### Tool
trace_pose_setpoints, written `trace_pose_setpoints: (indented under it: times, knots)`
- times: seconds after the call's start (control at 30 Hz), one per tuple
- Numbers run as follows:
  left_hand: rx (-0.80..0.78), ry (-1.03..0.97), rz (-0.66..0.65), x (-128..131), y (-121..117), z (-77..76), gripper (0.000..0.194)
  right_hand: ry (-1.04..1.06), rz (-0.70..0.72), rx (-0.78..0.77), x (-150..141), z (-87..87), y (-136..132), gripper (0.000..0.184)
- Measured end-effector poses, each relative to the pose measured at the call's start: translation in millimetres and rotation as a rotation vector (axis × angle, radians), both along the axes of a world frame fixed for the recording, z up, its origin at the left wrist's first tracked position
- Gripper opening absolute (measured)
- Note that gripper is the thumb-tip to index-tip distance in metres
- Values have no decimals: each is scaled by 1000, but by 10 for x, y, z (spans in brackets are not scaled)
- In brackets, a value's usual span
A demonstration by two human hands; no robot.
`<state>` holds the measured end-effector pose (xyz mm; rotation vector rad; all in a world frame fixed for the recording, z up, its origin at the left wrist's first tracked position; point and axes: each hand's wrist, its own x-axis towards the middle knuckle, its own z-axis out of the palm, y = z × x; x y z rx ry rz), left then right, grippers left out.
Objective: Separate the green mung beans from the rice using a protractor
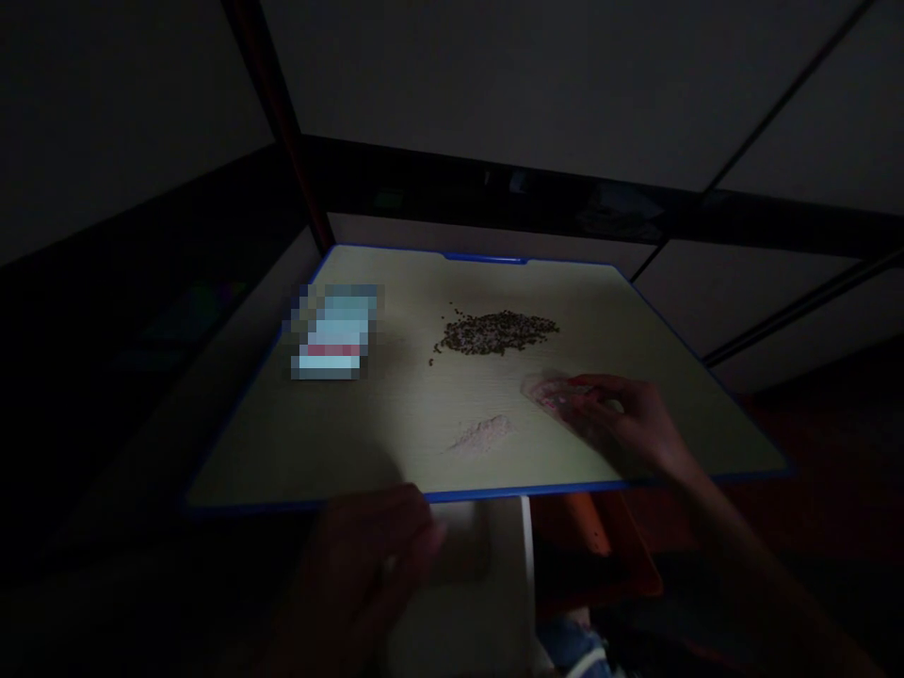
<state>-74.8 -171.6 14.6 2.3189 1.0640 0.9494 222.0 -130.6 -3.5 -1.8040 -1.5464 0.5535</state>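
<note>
My right hand [628, 419] reaches over the right part of a pale board [297, 452] with a blue rim. Its fingers are closed on a small see-through packet [555, 391] with pinkish patches, blurred by motion. To its left lies a small heap of pale pinkish powder [484, 434]. Farther back on the board is a spread pile of small dark brown grains [498, 332], a few of them loose at its left. At the board's front edge my left hand [371, 546] is dark and blurred, its fingers curled together; what they hold, if anything, is hidden.
A phone-like lit screen [335, 334], pixelated, lies at the board's left. Below the front edge stand a white container [508, 603] and an orange bin [639, 556]. Pale cabinet panels [494, 94] rise behind the board. The light is dim.
</note>
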Motion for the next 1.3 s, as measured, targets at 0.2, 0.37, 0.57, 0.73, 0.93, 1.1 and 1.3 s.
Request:
trace_pose_setpoints:
  times: [0.2,0.37,0.57,0.73,0.93,1.1,1.3]
  knots:
    - [-464,-2,610,-118,-410,-1000,25,23,-53,14,35,-57,-23,30]
    - [-737,-115,759,-193,-570,-1450,43,22,-106,-10,-33,-78,-5,35]
    - [-816,-214,690,-181,-653,-1685,33,-37,-115,6,-151,-127,25,35]
    - [-840,-281,702,-188,-629,-1621,33,-3,-73,18,-310,-136,52,34]
    - [-856,-330,655,-198,-527,-1402,34,68,47,8,-569,-155,119,33]
    - [-920,-365,621,-184,-486,-1275,38,88,187,-6,-733,-136,167,34]
    - [-884,-393,622,-238,-475,-1224,37,81,437,-31,-823,-41,234,27]
